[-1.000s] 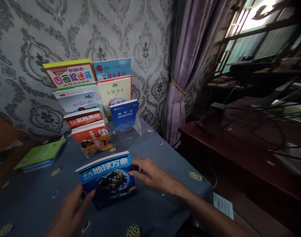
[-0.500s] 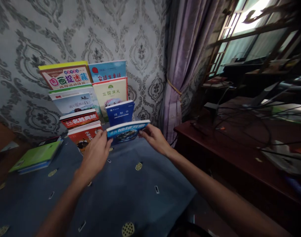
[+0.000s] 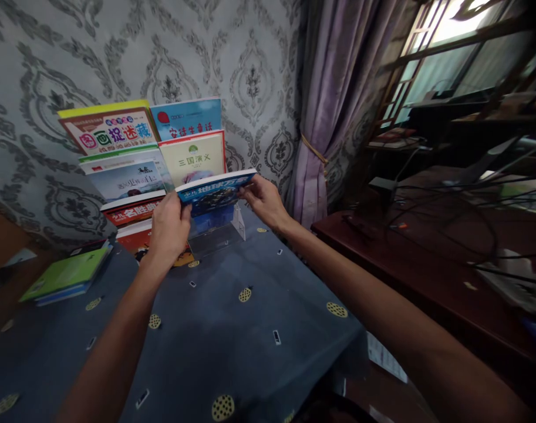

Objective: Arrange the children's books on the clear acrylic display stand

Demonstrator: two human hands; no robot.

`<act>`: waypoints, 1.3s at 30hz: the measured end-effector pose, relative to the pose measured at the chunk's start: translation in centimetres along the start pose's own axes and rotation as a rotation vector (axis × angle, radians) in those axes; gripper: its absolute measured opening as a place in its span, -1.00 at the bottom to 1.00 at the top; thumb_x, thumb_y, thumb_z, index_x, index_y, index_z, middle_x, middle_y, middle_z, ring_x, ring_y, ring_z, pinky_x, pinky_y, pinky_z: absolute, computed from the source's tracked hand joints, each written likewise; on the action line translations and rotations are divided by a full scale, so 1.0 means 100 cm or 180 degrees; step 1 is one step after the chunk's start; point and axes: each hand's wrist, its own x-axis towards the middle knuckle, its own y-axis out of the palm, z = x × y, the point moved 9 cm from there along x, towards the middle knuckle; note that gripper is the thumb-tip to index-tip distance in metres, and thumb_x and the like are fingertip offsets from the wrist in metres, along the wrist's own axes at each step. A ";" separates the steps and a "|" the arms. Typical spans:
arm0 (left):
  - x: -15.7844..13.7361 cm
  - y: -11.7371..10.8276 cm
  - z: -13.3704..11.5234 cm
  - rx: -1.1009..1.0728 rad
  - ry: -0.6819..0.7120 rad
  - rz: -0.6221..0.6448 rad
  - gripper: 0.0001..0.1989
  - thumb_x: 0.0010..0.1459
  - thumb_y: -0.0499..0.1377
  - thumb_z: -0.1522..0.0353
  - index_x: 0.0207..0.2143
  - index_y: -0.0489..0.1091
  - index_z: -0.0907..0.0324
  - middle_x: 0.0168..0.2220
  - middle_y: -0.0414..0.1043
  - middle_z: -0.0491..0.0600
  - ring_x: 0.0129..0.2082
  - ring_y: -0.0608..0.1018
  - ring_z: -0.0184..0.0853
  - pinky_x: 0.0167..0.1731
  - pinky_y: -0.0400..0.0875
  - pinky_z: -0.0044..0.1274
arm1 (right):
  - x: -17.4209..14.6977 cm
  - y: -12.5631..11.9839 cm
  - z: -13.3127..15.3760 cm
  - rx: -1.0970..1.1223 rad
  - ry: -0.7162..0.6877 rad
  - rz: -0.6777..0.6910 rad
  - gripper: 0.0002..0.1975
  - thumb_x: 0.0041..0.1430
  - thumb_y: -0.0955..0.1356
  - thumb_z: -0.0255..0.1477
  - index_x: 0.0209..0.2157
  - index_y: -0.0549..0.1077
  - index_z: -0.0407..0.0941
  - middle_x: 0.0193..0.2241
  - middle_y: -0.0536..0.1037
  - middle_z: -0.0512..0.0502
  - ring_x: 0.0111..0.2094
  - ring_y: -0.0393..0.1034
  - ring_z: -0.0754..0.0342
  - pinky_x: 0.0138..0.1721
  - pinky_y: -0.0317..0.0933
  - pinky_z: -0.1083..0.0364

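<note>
held book (image 3: 212, 198): blue | tablecloth (image 3: 197, 346): slate-blue, yellow-patterned | curtain (image 3: 336, 76): mauve

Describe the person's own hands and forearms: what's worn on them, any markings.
The left hand and right hand are bare, without gloves. Both slim forearms show no sleeve, and no watch or bracelet shows at the wrists. No markings can be made out.

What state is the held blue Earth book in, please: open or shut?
Shut: the blue Earth book shows its front cover, with its pages together along the white top edge.
</note>
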 end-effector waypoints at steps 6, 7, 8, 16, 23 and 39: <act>-0.003 0.010 0.003 -0.0013 -0.0031 -0.0058 -0.85 0.18 0.07 0.47 -0.22 0.40 0.20 -0.19 0.52 0.13 -0.11 0.57 -0.03 -0.06 0.46 -0.23 | 0.001 0.004 -0.009 -0.0058 0.0062 -0.0117 -0.80 0.20 0.27 -0.48 -0.15 0.44 -0.07 -0.16 0.53 -0.11 -0.23 0.43 -0.01 -0.10 0.36 -0.07; -0.004 0.011 0.004 -0.0043 -0.0033 -0.0104 -0.84 0.19 0.07 0.47 -0.20 0.40 0.19 -0.18 0.52 0.13 -0.11 0.57 -0.03 -0.06 0.46 -0.23 | 0.001 0.005 -0.009 -0.0067 0.0076 -0.0126 -0.81 0.20 0.26 -0.49 -0.16 0.44 -0.07 -0.17 0.53 -0.11 -0.23 0.43 -0.01 -0.10 0.36 -0.07; -0.005 0.011 0.004 -0.0073 -0.0040 -0.0154 -0.83 0.19 0.06 0.47 -0.19 0.39 0.18 -0.17 0.52 0.13 -0.10 0.57 -0.03 -0.05 0.46 -0.23 | 0.001 0.007 -0.009 -0.0079 0.0095 -0.0131 -0.82 0.21 0.26 -0.48 -0.17 0.43 -0.06 -0.19 0.52 -0.11 -0.24 0.43 -0.01 -0.10 0.36 -0.07; -0.011 0.010 0.006 -0.0104 -0.0162 -0.0476 -0.81 0.23 0.05 0.45 -0.14 0.39 0.19 -0.19 0.53 0.11 -0.13 0.57 -0.05 -0.08 0.46 -0.23 | 0.012 0.009 -0.006 -0.0151 0.0112 0.0012 -0.84 0.19 0.26 -0.51 -0.21 0.43 -0.09 -0.29 0.52 -0.11 -0.29 0.43 -0.03 -0.14 0.35 -0.07; -0.017 0.014 0.010 -0.0029 -0.0318 -0.0542 -0.85 0.25 0.05 0.43 -0.18 0.38 0.21 -0.22 0.52 0.11 -0.18 0.57 -0.08 -0.16 0.45 -0.30 | 0.018 0.010 -0.003 -0.0303 0.0011 0.0419 -0.73 0.18 0.28 -0.53 -0.09 0.48 -0.11 -0.21 0.55 -0.12 -0.16 0.41 -0.06 -0.09 0.33 -0.04; -0.017 0.033 0.014 -0.0169 -0.0379 -0.0557 -0.90 0.23 0.04 0.41 -0.24 0.34 0.14 -0.31 0.46 0.04 -0.24 0.54 -0.12 -0.20 0.44 -0.31 | 0.015 0.012 -0.020 -0.0398 0.0085 0.0636 -0.81 0.22 0.29 -0.45 -0.14 0.47 -0.10 -0.31 0.53 -0.08 -0.25 0.38 -0.04 -0.19 0.29 0.00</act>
